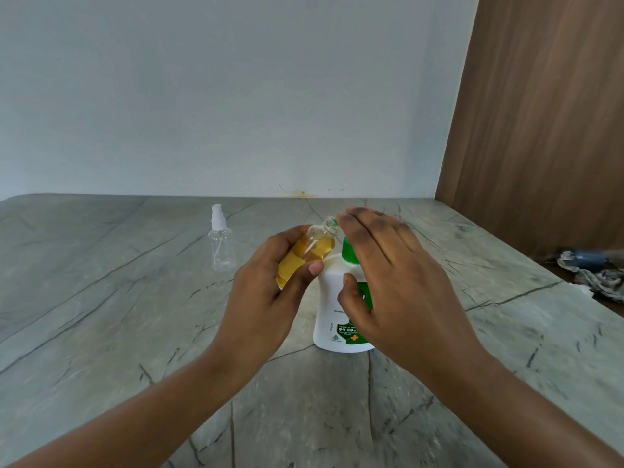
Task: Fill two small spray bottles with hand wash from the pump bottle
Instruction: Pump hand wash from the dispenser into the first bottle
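White pump bottle (332,298), bright green collar (349,251) on top, green label (347,332) with white "99.99%" and a little orange cross! Just left of it, golden amber liquid (293,265) glowing in the held spray bottle (317,241). Further left, the empty spray bottle (221,251), clear, with a white sprayer (216,216). Beneath it the desk (101,298), grey-green stone with dark veins. Behind it a pale blue-grey wall (236,96); off to its right, a brown wood-grain panel (540,130).
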### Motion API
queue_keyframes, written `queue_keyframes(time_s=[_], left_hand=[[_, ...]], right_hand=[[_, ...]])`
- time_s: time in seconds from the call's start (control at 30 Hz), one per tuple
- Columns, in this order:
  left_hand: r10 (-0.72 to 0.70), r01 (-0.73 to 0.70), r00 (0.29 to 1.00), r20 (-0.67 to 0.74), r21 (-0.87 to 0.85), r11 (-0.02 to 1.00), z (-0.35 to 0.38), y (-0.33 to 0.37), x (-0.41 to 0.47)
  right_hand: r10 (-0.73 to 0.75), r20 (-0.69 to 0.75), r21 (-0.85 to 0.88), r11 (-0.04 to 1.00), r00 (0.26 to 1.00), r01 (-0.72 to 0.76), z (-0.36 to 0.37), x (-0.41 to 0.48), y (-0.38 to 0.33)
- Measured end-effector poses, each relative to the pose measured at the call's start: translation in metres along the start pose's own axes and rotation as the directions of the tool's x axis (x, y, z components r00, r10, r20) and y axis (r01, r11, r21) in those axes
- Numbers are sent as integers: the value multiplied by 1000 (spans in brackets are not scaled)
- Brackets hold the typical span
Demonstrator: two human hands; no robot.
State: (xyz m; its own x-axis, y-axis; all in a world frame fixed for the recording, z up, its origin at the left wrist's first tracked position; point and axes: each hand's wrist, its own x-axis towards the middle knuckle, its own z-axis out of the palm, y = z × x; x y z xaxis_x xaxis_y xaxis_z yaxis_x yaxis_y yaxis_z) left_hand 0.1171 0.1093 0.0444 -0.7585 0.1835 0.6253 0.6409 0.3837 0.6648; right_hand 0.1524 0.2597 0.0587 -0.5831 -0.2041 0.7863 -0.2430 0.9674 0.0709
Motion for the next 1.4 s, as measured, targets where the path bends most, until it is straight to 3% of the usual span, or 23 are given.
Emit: queue_keyframes(time_s=[1.4], left_hand=[[-10,10,1000,1,-3,1000,-1,0,1]], right_hand=[[-28,15,-2,1000,999,28,-4,4,6]])
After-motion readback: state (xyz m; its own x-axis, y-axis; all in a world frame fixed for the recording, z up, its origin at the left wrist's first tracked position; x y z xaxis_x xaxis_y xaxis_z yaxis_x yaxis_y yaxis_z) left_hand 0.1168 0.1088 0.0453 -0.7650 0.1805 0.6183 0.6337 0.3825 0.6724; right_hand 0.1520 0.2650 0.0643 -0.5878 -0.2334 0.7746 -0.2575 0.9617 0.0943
